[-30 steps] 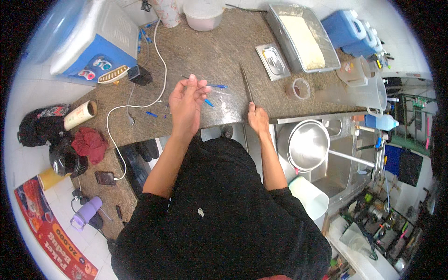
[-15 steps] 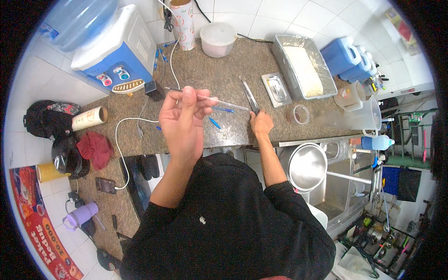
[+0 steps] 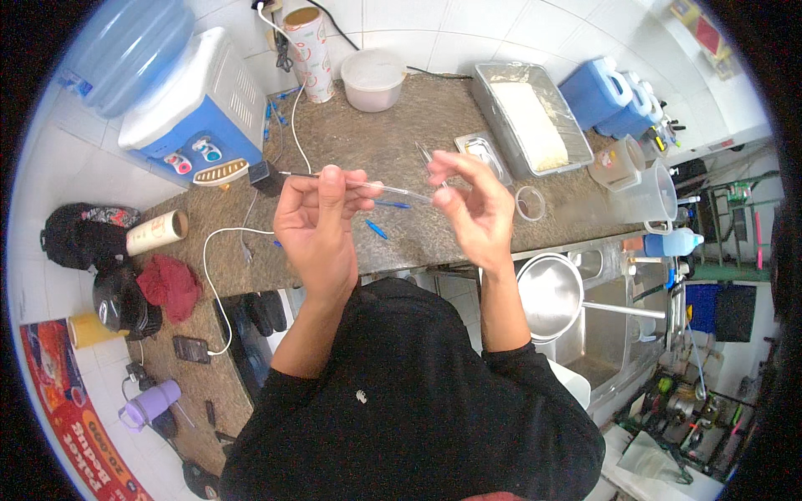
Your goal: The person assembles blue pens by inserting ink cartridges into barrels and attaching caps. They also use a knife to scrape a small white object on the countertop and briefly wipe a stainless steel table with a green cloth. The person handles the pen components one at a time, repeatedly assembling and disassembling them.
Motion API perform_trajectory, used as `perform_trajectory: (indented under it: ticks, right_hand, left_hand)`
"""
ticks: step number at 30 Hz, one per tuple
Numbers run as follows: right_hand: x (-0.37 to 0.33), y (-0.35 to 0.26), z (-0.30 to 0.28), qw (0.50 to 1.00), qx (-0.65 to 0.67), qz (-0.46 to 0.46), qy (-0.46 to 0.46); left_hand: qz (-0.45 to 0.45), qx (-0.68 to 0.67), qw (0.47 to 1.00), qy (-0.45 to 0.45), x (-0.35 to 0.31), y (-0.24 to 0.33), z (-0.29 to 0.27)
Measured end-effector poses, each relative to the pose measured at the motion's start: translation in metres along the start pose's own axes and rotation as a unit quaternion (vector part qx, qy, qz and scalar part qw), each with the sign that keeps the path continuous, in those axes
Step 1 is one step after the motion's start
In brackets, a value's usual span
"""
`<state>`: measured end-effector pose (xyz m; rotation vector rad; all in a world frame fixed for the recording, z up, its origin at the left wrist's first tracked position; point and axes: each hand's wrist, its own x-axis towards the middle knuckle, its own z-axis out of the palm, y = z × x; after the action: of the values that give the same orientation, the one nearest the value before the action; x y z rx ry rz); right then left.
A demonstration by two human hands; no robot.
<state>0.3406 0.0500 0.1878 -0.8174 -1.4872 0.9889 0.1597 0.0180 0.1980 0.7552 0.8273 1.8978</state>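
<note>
A slim clear ballpoint pen barrel [image 3: 393, 191] with a dark narrow left end lies across my left hand [image 3: 322, 213]. That hand pinches it between thumb and fingers, above the counter. At the barrel's right end is my right hand [image 3: 480, 209], its fingers curled but apart from the thumb; the thumb tip meets or nearly meets the end. Behind the right hand, a pointed metal blade [image 3: 423, 153] lies on the counter, its handle hidden. Beneath the barrel are a small blue pen cap [image 3: 377, 230] and another blue pen piece [image 3: 393, 204].
A blue-and-white water dispenser [image 3: 196, 125] stands at the left. Toward the back are a lidded tub [image 3: 372, 79] and a clear bin of pale powder [image 3: 535, 125]. A metal bowl [image 3: 549, 296] rests over the sink. A white cable [image 3: 211, 275] runs to a phone [image 3: 191, 349].
My right hand has let go of the bladed tool's black handle and risen to the barrel's right end. My left hand still holds the barrel, shifted slightly left.
</note>
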Motion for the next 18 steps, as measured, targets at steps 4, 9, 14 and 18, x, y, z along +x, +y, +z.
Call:
perform_trajectory:
  ticks: [4,9,14,18]
  right_hand:
    - [-0.003,-0.022,0.008,0.995,-0.08,-0.052,-0.033]
    - [-0.01,-0.026,0.007,0.973,-0.194,-0.111,-0.053]
    - [-0.001,-0.032,0.006,0.924,-0.318,-0.196,-0.078]
    - [-0.003,-0.025,0.007,0.924,-0.302,-0.199,-0.124]
  left_hand:
    - [0.013,0.039,0.999,-0.005,0.003,-0.008,0.001]
    - [0.014,0.058,0.998,-0.002,0.006,-0.009,0.002]
    - [-0.002,0.098,0.994,-0.049,0.014,-0.009,0.002]
    - [-0.061,0.135,0.977,-0.155,0.029,-0.013,0.003]
